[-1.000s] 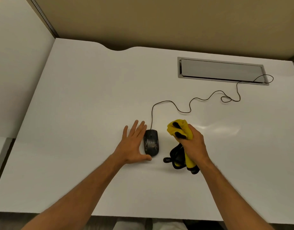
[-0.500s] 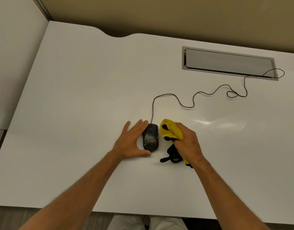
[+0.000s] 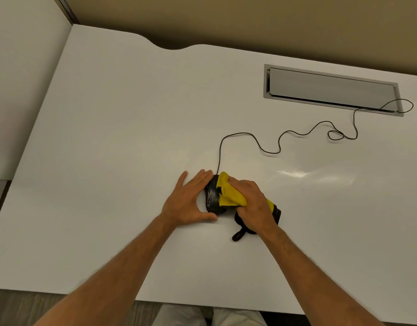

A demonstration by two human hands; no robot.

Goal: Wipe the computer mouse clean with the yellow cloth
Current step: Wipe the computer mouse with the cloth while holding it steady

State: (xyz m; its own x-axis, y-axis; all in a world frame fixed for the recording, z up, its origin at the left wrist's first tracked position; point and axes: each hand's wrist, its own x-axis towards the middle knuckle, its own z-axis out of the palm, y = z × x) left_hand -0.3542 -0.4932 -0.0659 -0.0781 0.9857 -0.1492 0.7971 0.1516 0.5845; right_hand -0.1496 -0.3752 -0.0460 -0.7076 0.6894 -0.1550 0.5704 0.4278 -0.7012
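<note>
A black wired computer mouse (image 3: 211,199) with pale smudges lies on the white desk (image 3: 123,142). My left hand (image 3: 188,201) braces it from the left, fingers along its side and thumb at its near end. My right hand (image 3: 251,203) grips a bunched yellow cloth (image 3: 228,193) with black trim and presses it onto the mouse's right half, which is hidden. The cloth's black edge and a loop trail behind my right wrist.
The mouse cable (image 3: 280,142) snakes back right across the desk into a grey cable hatch (image 3: 329,89). A tan partition wall (image 3: 226,17) runs behind the desk, and a white panel (image 3: 19,78) stands at the left. The desk's front edge is close to me.
My right hand has moved left and brought the cloth from beside the mouse onto its top. My left hand has closed in against the mouse's side.
</note>
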